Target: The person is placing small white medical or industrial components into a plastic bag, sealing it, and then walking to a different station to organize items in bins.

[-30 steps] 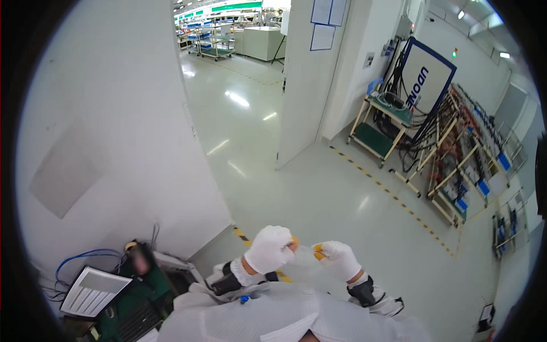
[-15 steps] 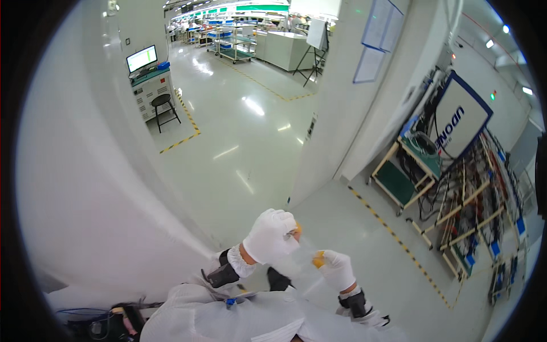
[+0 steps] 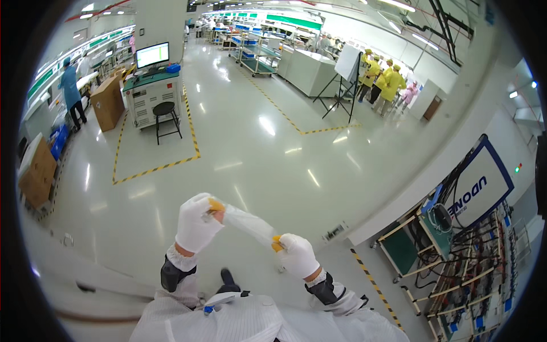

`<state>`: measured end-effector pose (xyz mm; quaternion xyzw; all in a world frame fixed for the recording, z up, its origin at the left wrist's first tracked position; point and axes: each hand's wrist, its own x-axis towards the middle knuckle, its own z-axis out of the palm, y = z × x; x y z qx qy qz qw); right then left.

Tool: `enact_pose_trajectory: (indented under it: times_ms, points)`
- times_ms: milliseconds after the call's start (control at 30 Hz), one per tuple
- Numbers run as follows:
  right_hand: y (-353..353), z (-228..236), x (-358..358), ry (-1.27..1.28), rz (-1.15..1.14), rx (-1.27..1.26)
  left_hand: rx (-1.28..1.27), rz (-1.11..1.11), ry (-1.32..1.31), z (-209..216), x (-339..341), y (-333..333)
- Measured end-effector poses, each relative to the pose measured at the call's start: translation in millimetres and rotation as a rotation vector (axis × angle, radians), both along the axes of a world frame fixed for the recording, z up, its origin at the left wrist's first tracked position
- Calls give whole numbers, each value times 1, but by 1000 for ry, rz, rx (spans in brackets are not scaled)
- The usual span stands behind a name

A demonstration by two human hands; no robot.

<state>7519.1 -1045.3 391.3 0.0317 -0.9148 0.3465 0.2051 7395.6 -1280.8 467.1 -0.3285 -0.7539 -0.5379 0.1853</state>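
Observation:
Both my hands wear white gloves with orange-yellow covers at the fingertips. My left hand is closed on one end of a clear, limp piece of plastic, which looks like a thin bag or film. Lower and to the right, my right hand pinches its other end. The plastic hangs stretched between the two hands, above the floor. Whether anything lies inside it I cannot make out. Dark bands circle my wrists over the white sleeves.
A doorway edge stands at my right; beyond it are wheeled racks hung with cables. Ahead left are a desk with a monitor, a black stool and a cardboard box. A board on a tripod stands near people in yellow.
I have moved forward into the doorway, and more of the hall shows on both sides. My hands have shifted left and apart, with the plastic drawn out between them.

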Motion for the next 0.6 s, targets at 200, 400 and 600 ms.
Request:
enact_pose_trajectory:
  times_ms: [200,400,600]
  points:
    - [36,-49,-173,-53,66,-221,-92,-18,-217,-56,-185,10]
    - [58,-49,-330,-231,117,-212,36,-188,-536,-55,-360,39]
    - [103,-51,-497,-110,70,-201,7,-169,-430,-44,-530,81]
